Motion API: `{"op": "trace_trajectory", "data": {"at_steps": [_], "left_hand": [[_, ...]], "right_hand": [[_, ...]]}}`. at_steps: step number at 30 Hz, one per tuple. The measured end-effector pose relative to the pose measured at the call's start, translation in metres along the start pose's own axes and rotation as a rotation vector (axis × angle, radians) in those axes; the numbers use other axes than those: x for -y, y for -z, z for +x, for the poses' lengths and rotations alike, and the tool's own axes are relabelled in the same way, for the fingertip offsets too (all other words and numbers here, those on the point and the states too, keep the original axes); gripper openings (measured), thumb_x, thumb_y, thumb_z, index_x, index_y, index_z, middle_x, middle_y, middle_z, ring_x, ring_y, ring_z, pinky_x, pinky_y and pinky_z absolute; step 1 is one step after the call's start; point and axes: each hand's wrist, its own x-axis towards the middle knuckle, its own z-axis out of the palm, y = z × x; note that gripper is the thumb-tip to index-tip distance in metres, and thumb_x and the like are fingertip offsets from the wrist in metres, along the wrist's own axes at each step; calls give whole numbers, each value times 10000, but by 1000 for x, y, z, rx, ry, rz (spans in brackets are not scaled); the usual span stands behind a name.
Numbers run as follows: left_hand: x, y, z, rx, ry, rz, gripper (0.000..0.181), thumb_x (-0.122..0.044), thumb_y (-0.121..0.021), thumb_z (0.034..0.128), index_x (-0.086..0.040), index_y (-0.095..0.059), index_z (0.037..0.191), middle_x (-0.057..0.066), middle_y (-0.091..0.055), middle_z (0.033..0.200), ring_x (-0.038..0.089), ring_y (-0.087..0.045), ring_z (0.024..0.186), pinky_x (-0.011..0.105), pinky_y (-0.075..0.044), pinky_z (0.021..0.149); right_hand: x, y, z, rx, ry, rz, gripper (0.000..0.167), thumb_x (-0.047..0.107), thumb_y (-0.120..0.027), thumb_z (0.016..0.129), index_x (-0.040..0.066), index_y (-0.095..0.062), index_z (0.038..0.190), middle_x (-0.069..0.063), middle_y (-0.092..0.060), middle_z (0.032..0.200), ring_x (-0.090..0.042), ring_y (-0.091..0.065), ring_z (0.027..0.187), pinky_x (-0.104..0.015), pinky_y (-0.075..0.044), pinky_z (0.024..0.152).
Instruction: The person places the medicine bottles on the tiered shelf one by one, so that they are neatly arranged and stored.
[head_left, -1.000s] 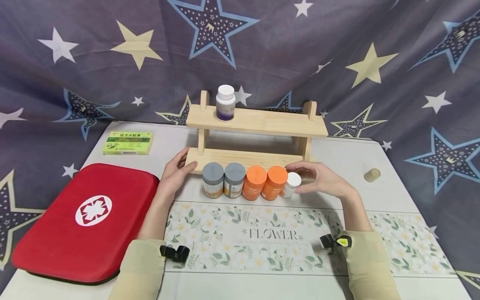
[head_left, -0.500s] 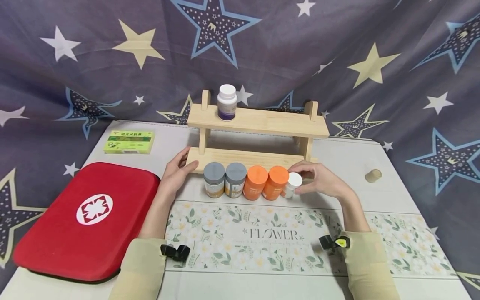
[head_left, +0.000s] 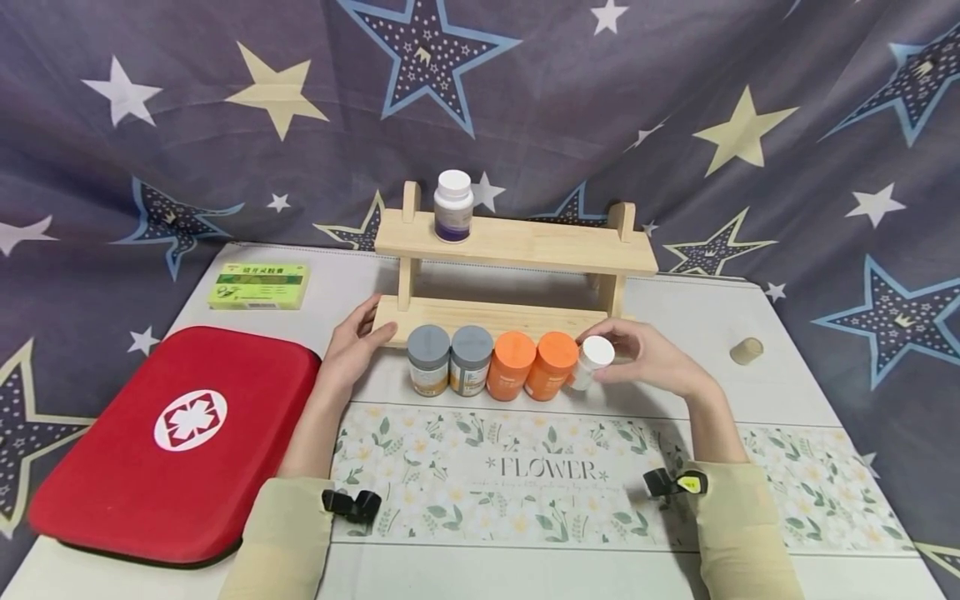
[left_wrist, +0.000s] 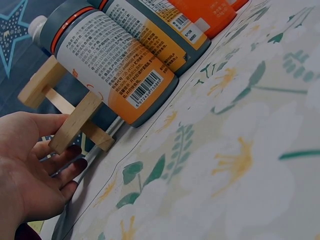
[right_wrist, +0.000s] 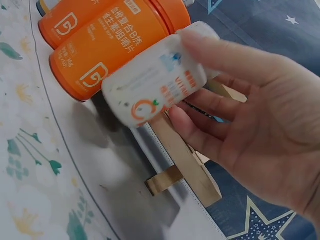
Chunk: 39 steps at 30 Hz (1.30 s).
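Observation:
In the head view my right hand [head_left: 648,358] pinches a small white vitamin bottle [head_left: 596,354] between thumb and fingers, at the right end of a row. The right wrist view shows this white bottle [right_wrist: 155,80] tilted, with a shadow beneath it, close beside an orange bottle [right_wrist: 115,50]. Beside it in the row stand two orange-capped bottles [head_left: 512,367] and two grey-lidded bottles [head_left: 429,360]. My left hand [head_left: 351,346] grips the left end of the two-tier wooden shelf's lower board [head_left: 480,315]. In the left wrist view, thumb and fingers lie around that board end [left_wrist: 75,122].
A white-capped bottle with a purple label [head_left: 453,208] stands on the upper board. A red first-aid case [head_left: 255,417] lies at the left, with a green medicine box [head_left: 258,286] behind it. A small brownish cylinder [head_left: 746,351] lies at the right.
The white bottle has shifted slightly up and to the right in my right hand, and appears raised and tilted. My left hand and the other bottles have stayed put.

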Motion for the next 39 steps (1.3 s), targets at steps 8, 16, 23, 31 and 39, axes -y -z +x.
{"op": "trace_trajectory", "data": {"at_steps": [8,16,23,31,39], "left_hand": [[0,2,0,-2,1,13,741,-210,-626,1021,-138,-243,1650,156,-364,1646,295,-349,1503,448,-270,1270],[0,4,0,-2,-2,17,742,-216,-623,1022,-139,-237,1651,158,-360,1647,297,-347,1503,446,-270,1271],[0,2,0,0,-2,6,739,-209,-621,1023,-137,-238,1650,165,-365,1641,297,-355,1499,443,-286,1264],[0,0,0,-1,12,3,736,-217,-618,1025,-143,-239,1651,165,-365,1640,297,-365,1495,439,-310,1251],[-1,0,0,0,14,5,730,-203,-612,1027,-150,-237,1652,164,-355,1648,296,-352,1510,438,-300,1262]], "right_hand": [[5,4,-4,-19,39,168,449,-23,-770,876,15,-598,1288,-118,-694,1301,-166,-679,1153,-264,-556,965],[8,1,-3,-123,75,229,410,-61,-708,905,20,-576,1285,-33,-725,1234,-149,-685,1098,-252,-567,905],[8,2,1,-212,139,258,440,-92,-651,928,40,-573,1340,5,-719,1239,-112,-691,1084,-231,-580,882],[20,7,15,-265,220,244,439,-100,-640,936,-43,-558,1364,3,-745,1241,-111,-699,1086,-209,-560,922],[40,21,32,-295,194,194,404,-36,-677,947,55,-614,1336,59,-725,1174,-74,-681,968,-202,-568,771]]}}
